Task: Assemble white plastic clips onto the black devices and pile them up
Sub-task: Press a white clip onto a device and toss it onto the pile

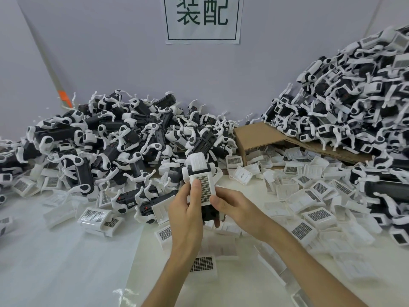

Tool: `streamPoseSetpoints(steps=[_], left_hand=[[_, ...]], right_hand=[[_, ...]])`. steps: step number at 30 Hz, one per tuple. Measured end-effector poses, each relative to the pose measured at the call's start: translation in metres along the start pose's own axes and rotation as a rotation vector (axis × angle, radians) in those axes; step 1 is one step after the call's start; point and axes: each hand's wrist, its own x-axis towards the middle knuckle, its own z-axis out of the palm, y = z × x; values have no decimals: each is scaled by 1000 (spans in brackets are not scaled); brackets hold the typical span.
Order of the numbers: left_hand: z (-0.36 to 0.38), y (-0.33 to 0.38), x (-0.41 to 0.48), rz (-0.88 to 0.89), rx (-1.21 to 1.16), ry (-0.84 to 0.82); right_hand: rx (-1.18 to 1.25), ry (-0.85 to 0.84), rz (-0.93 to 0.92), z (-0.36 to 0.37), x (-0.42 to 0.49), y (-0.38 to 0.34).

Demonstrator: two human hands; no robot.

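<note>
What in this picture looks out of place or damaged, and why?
The brown cardboard box lies tipped over and partly flattened, with the right-hand pile of clipped black devices resting on its collapsed side.

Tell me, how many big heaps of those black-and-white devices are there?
2: one heap at the back left, one taller heap at the right, resting partly on cardboard. Their far sides are hidden.

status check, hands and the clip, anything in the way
Left hand and right hand both gripping the black device. White clip pressed onto it. Nothing blocking; loose clips lie around.
</note>
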Motion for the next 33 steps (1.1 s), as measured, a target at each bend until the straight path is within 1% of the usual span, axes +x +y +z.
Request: streamPoseSetpoints(steps=[2, 4, 8, 11, 14, 16, 17, 19, 24, 27, 30, 32, 33], left_hand=[[1, -1, 1, -16, 15, -10], [2, -2, 2, -28, 8, -36], [2, 3, 1, -58, -72, -108], [2, 7, 1, -42, -106, -153], [0, 4, 0, 42, 1, -220], [-1, 0, -1, 104, 154, -299], [1, -2, -2, 104, 204, -353], [5, -4, -6, 65, 226, -426], [9, -2, -10, 68, 172, -375], [8, -1, -10, 92, 221, -349], [9, -2, -11, 94, 260, -311], [7, -5, -8, 102, 297, -280], [5, -7, -7, 111, 331, -265]], right_hand=[[32, 4, -12, 1, 1, 2], [34, 42, -5, 2, 1, 4], [-38, 119, 12, -2, -1, 5], [3, 123, 6, -3, -1, 3], [96, 143, 27, -6, -1, 3], [121, 230, 52, -8, -1, 2], [132, 280, 56, -11, -1, 3], [144, 328, 48, -14, 1, 3], [40, 383, -6, -14, 2, 3], [4, 396, -33, -13, 2, 7], [50, 324, 3, -14, 2, 7], [13, 290, 14, -15, 2, 7], [-47, 300, 15, -15, 3, 8]])
